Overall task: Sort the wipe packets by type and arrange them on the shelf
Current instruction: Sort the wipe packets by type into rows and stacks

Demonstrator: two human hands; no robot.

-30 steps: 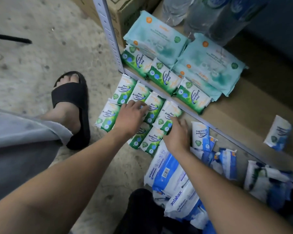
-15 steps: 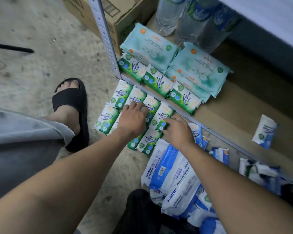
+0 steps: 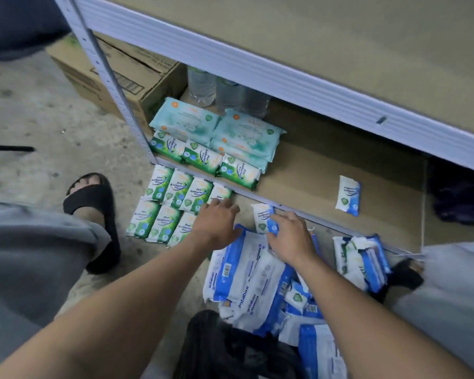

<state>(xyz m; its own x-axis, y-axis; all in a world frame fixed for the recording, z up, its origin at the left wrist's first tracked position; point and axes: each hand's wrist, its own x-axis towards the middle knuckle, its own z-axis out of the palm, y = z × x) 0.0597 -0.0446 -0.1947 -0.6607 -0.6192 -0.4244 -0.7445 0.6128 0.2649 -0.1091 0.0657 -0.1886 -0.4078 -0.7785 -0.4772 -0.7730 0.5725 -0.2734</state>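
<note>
Though the sorting is well begun, most of the stock is on the floor, not yet shelved. Nearest me a heap of blue-and-white packets [image 3: 252, 280] sprawls unsorted beside a black bag [image 3: 225, 351]. Just past it the right hand [image 3: 293, 237] lies against a small blue packet [image 3: 262, 218], fingers loosely apart over its lower edge; whether they have a grip I cannot tell. The left hand [image 3: 219, 222] rests, fingers spread, on the green packets [image 3: 170, 206], laid in two neat rows on the floor just before the shelf's front rail (sorted, I'd judge, but not shelved). On the shelf [image 3: 312, 170] itself a trio of green packets [image 3: 205, 160] lines the front left, teal packs [image 3: 216, 127] behind them, and a lone blue packet [image 3: 349, 195] lies well apart to the right. Water bottles [image 3: 225, 91] stand at the back.
</note>
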